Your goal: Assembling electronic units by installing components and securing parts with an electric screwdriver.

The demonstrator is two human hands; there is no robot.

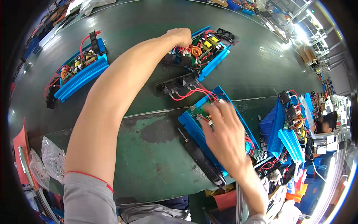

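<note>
Well, the left hand (pixel 180 37) curls at the left side of a far blue metal housing (pixel 214 64) packed with coloured electronics (pixel 195 52) — I can't tell whether it grasps anything. The right hand (pixel 228 140), half open, overlies a nearer blue metal housing (pixel 193 130) on the green worktop (pixel 149 171), its hold unclear, beside a long black power screwdriver (pixel 201 157).

Two bare hands (pixel 228 140); three blue-framed circuit units (pixel 80 72) across the surface (pixel 153 160), others bunched rightward, uncountable; one black handheld tool (pixel 201 156)
</note>
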